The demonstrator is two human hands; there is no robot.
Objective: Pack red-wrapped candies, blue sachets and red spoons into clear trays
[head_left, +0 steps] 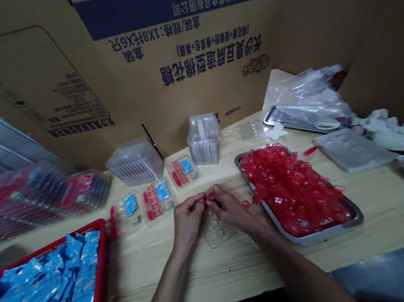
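Observation:
My left hand and my right hand meet over the middle of the table, fingers pinched together. Between the fingertips is a small red piece, mostly covered, its exact kind too small to make out. Below the hands lies a clear plastic tray with a few pale pieces in its hollows. Close to my right wrist, a loose red piece rests on the wood. Right of that stands a metal tray heaped with glossy red pieces.
A red basket of blue sachets sits at left. Filled clear packs lie beyond my left hand. Stacked clear trays and a clear stack stand against the large carton. A whitish mould tray is at right.

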